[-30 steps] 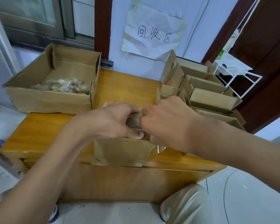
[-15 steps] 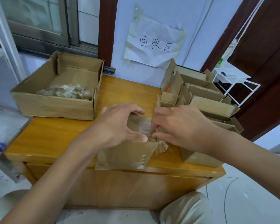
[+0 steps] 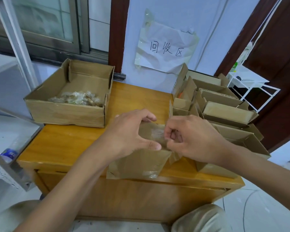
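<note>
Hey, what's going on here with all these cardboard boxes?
A person is stripping clear tape off a small cardboard box at the front edge of the wooden table. The left hand grips the top of the box, and the right hand pinches the tape strip with its fingers. An open box at the left holds crumpled tape wads. A row of opened boxes stands at the right.
</note>
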`<action>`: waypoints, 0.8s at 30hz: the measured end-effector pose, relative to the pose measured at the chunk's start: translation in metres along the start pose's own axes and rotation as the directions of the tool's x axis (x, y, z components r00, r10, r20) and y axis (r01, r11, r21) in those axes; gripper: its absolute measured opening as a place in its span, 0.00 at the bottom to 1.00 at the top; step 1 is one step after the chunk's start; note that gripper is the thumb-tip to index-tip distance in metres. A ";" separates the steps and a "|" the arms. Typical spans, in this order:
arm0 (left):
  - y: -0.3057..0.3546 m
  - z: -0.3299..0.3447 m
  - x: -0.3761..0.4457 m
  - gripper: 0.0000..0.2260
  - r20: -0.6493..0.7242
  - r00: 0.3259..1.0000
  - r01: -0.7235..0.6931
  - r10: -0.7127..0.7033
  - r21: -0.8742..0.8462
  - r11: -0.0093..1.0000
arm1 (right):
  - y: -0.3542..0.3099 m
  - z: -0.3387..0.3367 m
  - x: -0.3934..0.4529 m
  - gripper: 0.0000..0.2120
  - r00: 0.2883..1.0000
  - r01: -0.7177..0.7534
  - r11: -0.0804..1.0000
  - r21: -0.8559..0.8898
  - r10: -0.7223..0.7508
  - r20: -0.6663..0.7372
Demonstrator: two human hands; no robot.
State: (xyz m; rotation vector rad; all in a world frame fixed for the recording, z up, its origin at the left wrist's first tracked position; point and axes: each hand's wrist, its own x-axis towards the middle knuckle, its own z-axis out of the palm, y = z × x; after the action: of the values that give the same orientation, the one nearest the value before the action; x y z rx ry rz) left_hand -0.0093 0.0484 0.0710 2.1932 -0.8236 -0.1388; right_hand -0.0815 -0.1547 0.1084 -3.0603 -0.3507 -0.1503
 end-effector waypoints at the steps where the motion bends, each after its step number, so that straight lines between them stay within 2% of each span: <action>1: 0.000 0.000 0.000 0.34 -0.001 1.000 -0.006 0.006 -0.006 1.000 | 0.001 -0.002 -0.001 0.05 0.999 0.034 0.999 -0.034 -0.033 0.028; 5: -0.001 0.001 0.001 0.32 -0.002 1.000 -0.009 0.009 -0.018 1.000 | 0.002 -0.004 -0.002 0.11 0.984 0.177 0.967 -0.181 -0.170 0.051; 10: 0.000 0.002 0.000 0.33 0.008 1.000 -0.011 0.011 -0.004 1.000 | 0.002 0.002 -0.003 0.15 0.979 0.196 0.953 -0.229 -0.203 -0.006; 24: -0.006 0.006 0.003 0.33 -0.009 1.000 -0.019 0.018 -0.061 0.998 | 0.004 0.020 -0.006 0.07 0.964 0.188 0.968 -0.169 -0.215 -0.159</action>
State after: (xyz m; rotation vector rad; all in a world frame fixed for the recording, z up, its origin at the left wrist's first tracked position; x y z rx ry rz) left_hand -0.0056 0.0456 0.0632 2.1271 -0.8241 -0.1440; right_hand -0.0842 -0.1588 0.0873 -3.1201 -0.6687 -0.4763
